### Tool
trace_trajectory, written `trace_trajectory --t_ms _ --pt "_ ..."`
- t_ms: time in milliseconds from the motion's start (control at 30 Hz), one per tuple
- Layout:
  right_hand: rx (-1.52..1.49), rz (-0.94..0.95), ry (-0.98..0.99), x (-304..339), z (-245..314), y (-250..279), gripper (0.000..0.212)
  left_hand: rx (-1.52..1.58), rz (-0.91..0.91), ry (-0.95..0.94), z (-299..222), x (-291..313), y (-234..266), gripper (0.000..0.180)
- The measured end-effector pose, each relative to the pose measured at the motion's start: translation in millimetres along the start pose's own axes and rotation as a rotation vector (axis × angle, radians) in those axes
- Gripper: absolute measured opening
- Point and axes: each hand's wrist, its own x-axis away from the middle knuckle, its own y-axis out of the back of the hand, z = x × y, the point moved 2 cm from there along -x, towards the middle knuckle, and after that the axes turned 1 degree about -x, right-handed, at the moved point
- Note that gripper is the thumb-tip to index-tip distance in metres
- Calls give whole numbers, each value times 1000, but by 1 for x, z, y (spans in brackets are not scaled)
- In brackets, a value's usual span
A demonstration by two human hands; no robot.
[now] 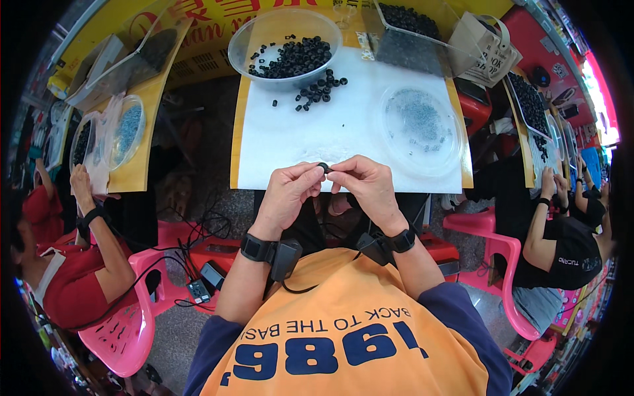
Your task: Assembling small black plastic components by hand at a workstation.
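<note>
Between my two hands, over the near edge of the white work surface (290,142), is a small black ring-like part (323,167). My left hand (288,191) pinches it between thumb and forefinger. From the other side, the thumb and forefinger of my right hand (365,187) close at the part; whatever tiny piece they hold is too small to make out. Beyond my hands, a clear round bowl (241,41) holds many similar black parts, and several loose ones (321,90) lie before it. To the right sits a shallow clear dish (456,135) with small pale-blue pieces (422,119).
A clear bin (413,53) of black parts and a paper bag (485,49) stand at the back right. Co-workers sit on pink chairs left (122,336) and right (505,257). Cables (205,228) lie on the floor at left. Both my wrists carry strapped devices (285,259).
</note>
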Motion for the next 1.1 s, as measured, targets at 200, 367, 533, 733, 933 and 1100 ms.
trace_trajectory --t_ms 200,367,533,733,933,1100 --pt "55 69 81 -2 1 7 24 -20 57 62 -5 2 -4 18" --pt "244 178 240 -4 3 12 31 39 138 112 -1 2 -2 18" --pt "217 222 205 -2 6 12 30 35 163 135 2 3 -3 17" --pt "283 208 271 3 1 10 30 -80 154 113 -2 7 -4 16" --pt "395 110 445 -6 3 1 27 -235 119 75 -18 2 0 18" --pt "425 117 518 -22 7 -12 26 -198 129 104 -32 -2 15 20"
